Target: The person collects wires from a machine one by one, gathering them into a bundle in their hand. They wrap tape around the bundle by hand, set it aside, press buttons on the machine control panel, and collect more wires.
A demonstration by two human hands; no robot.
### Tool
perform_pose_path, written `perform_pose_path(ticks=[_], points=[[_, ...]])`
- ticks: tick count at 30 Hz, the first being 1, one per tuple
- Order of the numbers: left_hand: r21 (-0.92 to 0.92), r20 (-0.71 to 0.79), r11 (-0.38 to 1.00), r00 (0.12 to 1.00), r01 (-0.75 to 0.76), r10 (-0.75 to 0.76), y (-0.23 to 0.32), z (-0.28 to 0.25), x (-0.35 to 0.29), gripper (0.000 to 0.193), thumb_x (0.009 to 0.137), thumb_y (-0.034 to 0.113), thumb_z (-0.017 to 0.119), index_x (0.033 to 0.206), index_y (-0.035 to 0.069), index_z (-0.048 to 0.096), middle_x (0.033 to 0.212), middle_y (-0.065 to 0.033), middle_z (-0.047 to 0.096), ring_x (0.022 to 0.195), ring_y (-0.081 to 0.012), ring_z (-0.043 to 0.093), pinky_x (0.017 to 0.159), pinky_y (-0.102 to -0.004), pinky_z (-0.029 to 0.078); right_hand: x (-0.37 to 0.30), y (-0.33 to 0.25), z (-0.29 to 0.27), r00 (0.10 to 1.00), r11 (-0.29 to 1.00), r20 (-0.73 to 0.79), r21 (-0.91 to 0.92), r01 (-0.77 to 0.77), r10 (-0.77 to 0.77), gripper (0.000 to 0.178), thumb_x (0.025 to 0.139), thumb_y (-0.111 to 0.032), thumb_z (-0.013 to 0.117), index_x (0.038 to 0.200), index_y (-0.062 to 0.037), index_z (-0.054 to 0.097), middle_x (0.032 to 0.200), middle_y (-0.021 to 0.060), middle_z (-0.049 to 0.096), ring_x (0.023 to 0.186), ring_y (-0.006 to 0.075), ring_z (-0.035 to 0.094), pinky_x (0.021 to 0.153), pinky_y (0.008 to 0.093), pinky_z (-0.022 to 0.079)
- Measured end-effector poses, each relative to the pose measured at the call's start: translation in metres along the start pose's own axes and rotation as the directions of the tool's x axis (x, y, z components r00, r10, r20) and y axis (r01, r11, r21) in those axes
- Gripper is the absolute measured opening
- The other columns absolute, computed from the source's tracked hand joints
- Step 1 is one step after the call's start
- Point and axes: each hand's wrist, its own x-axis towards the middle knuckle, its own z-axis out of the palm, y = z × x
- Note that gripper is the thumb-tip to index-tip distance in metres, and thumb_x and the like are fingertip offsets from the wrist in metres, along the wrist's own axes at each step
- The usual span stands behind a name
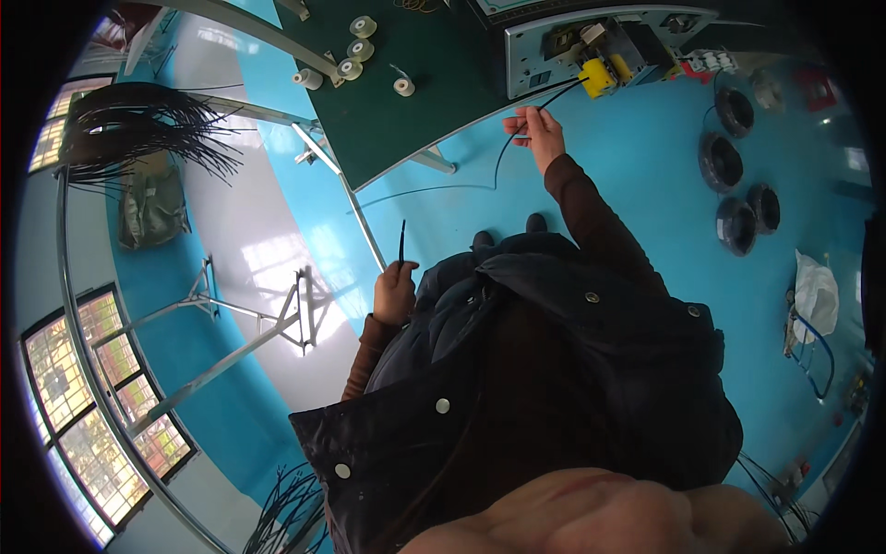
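A thin black cable (496,171) runs from the yellow part (598,79) of a bench machine (544,65) down past my right hand (540,137). The fingers of that hand are closed around the cable, just below the machine's front edge. From there it bends sharply and trails left over the floor. Lower and to the left, my left hand (395,294) is near my body, gripping a short length of black cable (402,240) that points upward. Its other end is hidden by the hand.
A green-topped table (388,129) carries several tape rolls (362,28). At left, black cables (138,129) hang over a metal rail (65,231). A metal stand (277,319) is on the floor. Black cable coils (720,162) and a white bag (815,294) lie at right.
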Motion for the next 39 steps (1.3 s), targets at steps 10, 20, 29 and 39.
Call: perform_pose_path(ticks=[10, 20, 29, 39], points=[[-0.564, 0.147, 0.815, 0.987, 0.134, -0.061, 0.051, -0.005, 0.063, 0.027, 0.091, 0.019, 0.04, 0.102, -0.003, 0.052, 0.068, -0.0127, 0.06, 0.061, -0.0203, 0.063, 0.049, -0.0282, 0.049, -0.046, 0.034, 0.016, 0.999, 0.968, 0.014, -0.248, -0.043, 0.048, 0.031, 0.091, -0.033, 0.041, 0.093, -0.0063, 0.057, 0.089, 0.0025, 0.064, 0.08, 0.009, 0.058, 0.063, 0.0264, 0.045], [-0.723, -0.022, 0.688, 0.998, -0.055, 0.056, 0.06, 0.029, 0.123, 0.031, 0.092, 0.021, 0.042, 0.107, -0.004, 0.051, 0.094, -0.0142, 0.062, 0.084, -0.0194, 0.061, 0.071, -0.0291, 0.05, -0.099, 0.058, 0.057, 0.837, 0.585, 0.546, -0.69, 0.427, 0.033, 0.028, 0.09, -0.029, 0.039, 0.084, -0.0066, 0.055, 0.073, 0.01, 0.063, 0.073, 0.032, 0.059, 0.067, 0.0418, 0.045], [-0.71, -0.049, 0.681, 0.978, -0.178, 0.203, 0.053, 0.033, 0.117, 0.026, 0.095, 0.021, 0.037, 0.091, -0.002, 0.048, 0.062, -0.0053, 0.048, 0.054, -0.0182, 0.057, 0.055, -0.0292, 0.051, -0.079, 0.049, 0.057, 0.738, 0.56, 0.667, -0.653, 0.511, 0.104, 0.026, 0.086, -0.029, 0.045, 0.084, -0.0067, 0.058, 0.075, 0.0113, 0.062, 0.078, 0.031, 0.059, 0.072, 0.0409, 0.045], [-0.386, -0.391, 0.879, 0.912, -0.281, 0.12, 0.006, 0.009, 0.07, 0.034, 0.092, 0.008, 0.036, 0.124, 0.002, 0.043, 0.06, 0.0009, 0.046, 0.044, -0.0043, 0.04, 0.04, -0.0194, 0.034, -0.01, 0.011, -0.002, 0.986, 0.999, -0.164, 0.044, 0.015, -0.007, 0.022, 0.079, -0.018, 0.055, 0.097, -0.0061, 0.056, 0.082, 0.0065, 0.063, 0.074, 0.0164, 0.058, 0.064, 0.0304, 0.045]])
